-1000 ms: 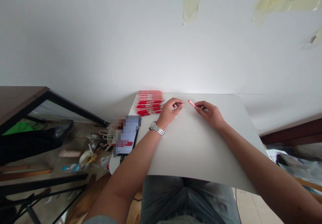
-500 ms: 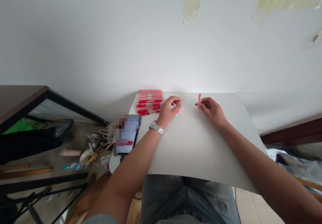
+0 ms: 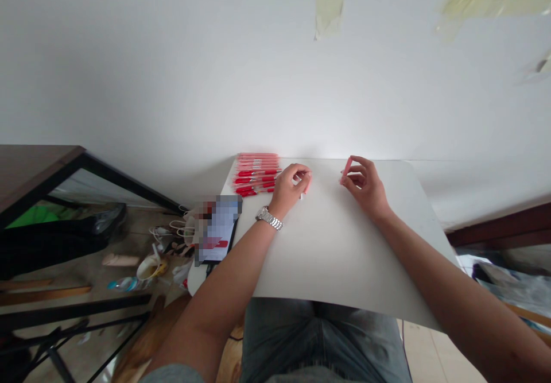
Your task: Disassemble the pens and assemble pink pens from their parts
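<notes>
A white board [image 3: 336, 245] lies across my lap. My right hand [image 3: 365, 186] pinches a short pink pen piece [image 3: 345, 170] between thumb and fingertips, tilted above the board near its far edge. My left hand [image 3: 291, 186], with a metal watch at the wrist, is curled around another pink and white pen piece [image 3: 306, 184], its fingers resting on the board. A row of several red pens [image 3: 256, 175] lies at the board's far left corner, just left of my left hand.
A phone [image 3: 217, 231] rests at the board's left edge. Below it on the floor are a cup [image 3: 147, 269], cables and clutter. A dark wooden table [image 3: 38, 173] stands at the left, a white wall behind, and more clutter [image 3: 499, 279] at the right.
My right hand has drawn away to the right and turned its pink piece from slanting toward the left hand to nearly upright. My left hand has curled in and stayed put.
</notes>
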`<state>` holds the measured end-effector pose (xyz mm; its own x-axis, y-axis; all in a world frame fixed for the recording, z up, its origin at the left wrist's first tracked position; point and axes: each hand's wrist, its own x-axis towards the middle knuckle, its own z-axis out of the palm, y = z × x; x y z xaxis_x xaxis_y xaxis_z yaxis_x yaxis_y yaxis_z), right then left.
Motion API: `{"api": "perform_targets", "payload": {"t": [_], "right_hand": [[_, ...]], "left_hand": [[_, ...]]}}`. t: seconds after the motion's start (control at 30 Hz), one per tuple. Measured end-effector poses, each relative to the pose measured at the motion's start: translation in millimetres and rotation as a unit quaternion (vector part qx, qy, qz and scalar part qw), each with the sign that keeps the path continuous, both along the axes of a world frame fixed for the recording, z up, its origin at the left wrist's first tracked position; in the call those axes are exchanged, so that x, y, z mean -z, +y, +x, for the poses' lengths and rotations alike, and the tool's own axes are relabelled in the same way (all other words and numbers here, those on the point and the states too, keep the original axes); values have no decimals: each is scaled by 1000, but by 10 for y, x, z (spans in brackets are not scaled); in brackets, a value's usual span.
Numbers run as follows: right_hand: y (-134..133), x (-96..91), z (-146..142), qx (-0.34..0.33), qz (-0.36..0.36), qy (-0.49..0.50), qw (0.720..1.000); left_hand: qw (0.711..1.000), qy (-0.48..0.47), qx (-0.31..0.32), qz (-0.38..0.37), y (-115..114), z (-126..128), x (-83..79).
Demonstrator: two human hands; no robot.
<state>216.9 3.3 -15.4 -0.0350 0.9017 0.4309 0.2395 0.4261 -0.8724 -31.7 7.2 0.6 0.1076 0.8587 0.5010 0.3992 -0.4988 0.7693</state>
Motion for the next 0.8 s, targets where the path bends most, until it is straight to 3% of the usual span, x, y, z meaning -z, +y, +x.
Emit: {"api": "perform_targets", "payload": {"t": [0.2,0.8], "right_hand": [[-74,-94,-53,22,48,6,999],[-82,-122,-63,11,42,2,999]], "left_hand": [[1000,3,-5,4,-1,3,-3],[1000,6,-5,7,3,9,0]]}}
